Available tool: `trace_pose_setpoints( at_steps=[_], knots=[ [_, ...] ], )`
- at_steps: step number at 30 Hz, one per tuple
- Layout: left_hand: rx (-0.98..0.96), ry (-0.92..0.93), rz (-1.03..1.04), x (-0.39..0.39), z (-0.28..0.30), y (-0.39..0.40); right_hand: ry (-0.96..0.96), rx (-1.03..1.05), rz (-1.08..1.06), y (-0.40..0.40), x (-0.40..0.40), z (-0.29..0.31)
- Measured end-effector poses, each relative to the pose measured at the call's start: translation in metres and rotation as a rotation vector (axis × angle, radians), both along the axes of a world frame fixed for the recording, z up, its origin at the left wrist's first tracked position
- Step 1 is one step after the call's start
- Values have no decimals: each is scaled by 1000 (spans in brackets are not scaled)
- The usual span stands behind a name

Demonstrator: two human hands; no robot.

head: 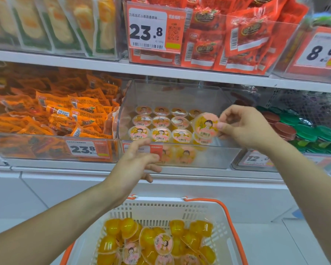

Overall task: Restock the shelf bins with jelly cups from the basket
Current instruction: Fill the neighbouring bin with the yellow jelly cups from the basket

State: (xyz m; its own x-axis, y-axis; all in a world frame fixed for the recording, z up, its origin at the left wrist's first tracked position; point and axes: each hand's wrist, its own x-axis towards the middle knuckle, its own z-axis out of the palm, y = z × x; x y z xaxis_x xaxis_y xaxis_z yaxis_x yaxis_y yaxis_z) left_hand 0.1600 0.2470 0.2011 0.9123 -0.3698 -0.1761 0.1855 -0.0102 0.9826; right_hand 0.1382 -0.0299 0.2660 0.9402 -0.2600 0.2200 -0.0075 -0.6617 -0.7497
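Observation:
A clear shelf bin (214,155) on the middle shelf holds several orange jelly cups (161,121) with cartoon lids, set in neat rows. My right hand (245,127) pinches one jelly cup (205,124) by its rim, lid toward me, above the bin's right side. My left hand (139,159) hovers in front of the bin's front wall, fingers spread and holding nothing. Below, a white basket (161,209) with orange handles holds several more jelly cups (153,240) in a loose heap.
Left of the bin is a clear bin of orange snack packets (52,115) with a 23.8 price tag. To the right are green and red lidded cups (304,129). The upper shelf carries red packets (237,35) and another 23.8 tag (153,29).

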Motion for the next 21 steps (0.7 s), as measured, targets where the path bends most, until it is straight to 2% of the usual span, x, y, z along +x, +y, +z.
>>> trace_pose_setpoints(
  at_steps=[3, 5, 13, 16, 21],
  knots=[
    [69, -82, -18, 0, -7, -2, 127, -301, -52, -10, 3, -12],
    [80, -93, -22, 1, -9, -4, 243, -401, -16, -10, 7, -14],
    [85, -110, -20, 8, -17, -3, 544, -282, -12, -10, 25, -6],
    [88, -129, -20, 9, -21, -4, 613, -408, -5, -6, 28, -2],
    [96, -155, -32, 11, -24, -4, 704, -496, 29, -6, 30, -5]
  ],
)
